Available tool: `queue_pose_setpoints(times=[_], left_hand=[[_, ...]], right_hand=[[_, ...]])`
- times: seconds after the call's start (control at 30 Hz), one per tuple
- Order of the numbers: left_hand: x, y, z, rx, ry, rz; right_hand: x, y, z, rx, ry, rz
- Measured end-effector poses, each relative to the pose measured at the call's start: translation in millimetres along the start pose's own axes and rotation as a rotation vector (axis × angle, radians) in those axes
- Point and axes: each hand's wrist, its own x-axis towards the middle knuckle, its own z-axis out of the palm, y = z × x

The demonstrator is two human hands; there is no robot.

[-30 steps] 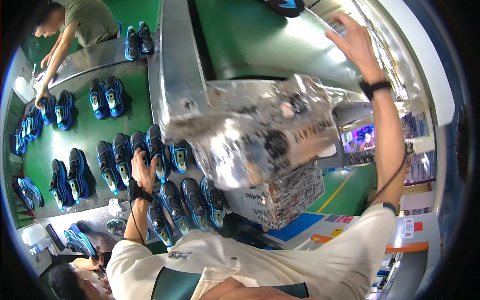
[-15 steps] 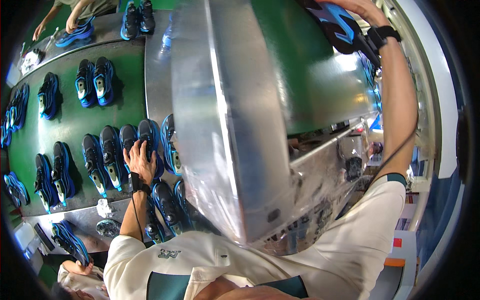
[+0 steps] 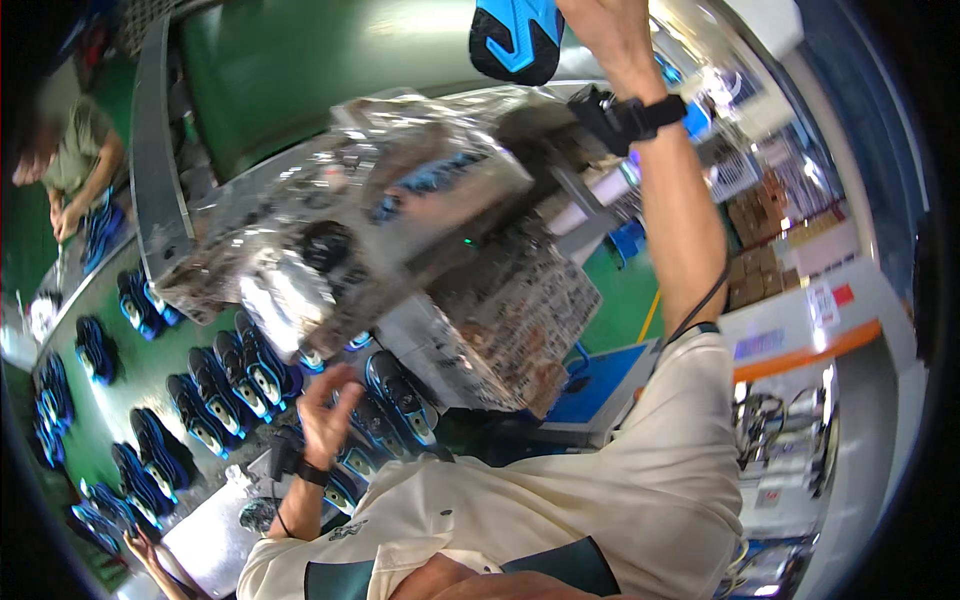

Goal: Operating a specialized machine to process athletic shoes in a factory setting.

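At the top of the view, my right hand grips a sneaker with its black and bright-blue sole turned toward me. Its upper and my fingertips are partly cut off by the picture's edge. My left hand, slightly blurred, hovers with thumb and fingers apart and nothing visible in it. Beside it a dark sneaker with blue edges stands in a row of similar shoes. Another group of black-and-blue sneakers lies just left of that hand, on the green belt.
A metal machine wrapped in clear plastic fills the middle, between my hands. A co-worker handles a shoe at far left; another person's hand touches shoes at lower left. Cardboard boxes and a white cabinet stand at right.
The whole view has swung round to the right, bringing the machine's side and the floor into sight. My left hand has come off the sneakers it was touching. My right hand still holds its sneaker.
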Motion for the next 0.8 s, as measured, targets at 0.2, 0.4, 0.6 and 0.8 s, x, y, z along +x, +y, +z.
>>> queue_pose_setpoints(times=[0.2,0.4,0.6,0.8], left_hand=[[-2,144,179,-0.033,-0.356,0.797],[-73,141,368,-0.083,-0.404,0.961],[-166,57,450,-0.354,-1.056,0.067],[-319,10,531,-0.365,-1.431,-0.495]], right_hand=[[-156,-74,-136,0.084,0.336,0.064],[-351,-161,-215,-0.730,0.392,0.312],[-556,-253,-330,-0.859,0.544,0.812],[-707,-340,-397,-0.069,1.044,1.076]])
